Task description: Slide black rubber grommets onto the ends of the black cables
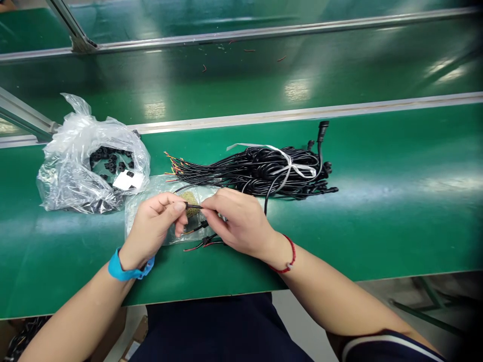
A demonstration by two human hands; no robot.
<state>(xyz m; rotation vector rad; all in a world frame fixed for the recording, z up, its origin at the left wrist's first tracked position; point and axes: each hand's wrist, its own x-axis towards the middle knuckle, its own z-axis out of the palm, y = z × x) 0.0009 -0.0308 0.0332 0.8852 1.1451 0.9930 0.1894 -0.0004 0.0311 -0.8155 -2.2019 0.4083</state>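
My left hand (156, 223) and my right hand (236, 221) meet over the green table (377, 226), both pinched on a thin black wire (193, 206) stretched between their fingertips. Under the hands lies a small clear bag (151, 193) with a yellowish-green patch of tiny parts (192, 201) inside. Loose black wires with red and yellow ends (204, 242) trail below my fingers. A tied bundle of black cables (260, 171) lies just behind my right hand, its stripped coloured ends pointing left.
A crumpled clear plastic bag (86, 166) holding several small black parts and a white label sits at the left. A metal rail (302, 111) borders a green conveyor strip (264, 75) behind. The table's front edge runs close to my body.
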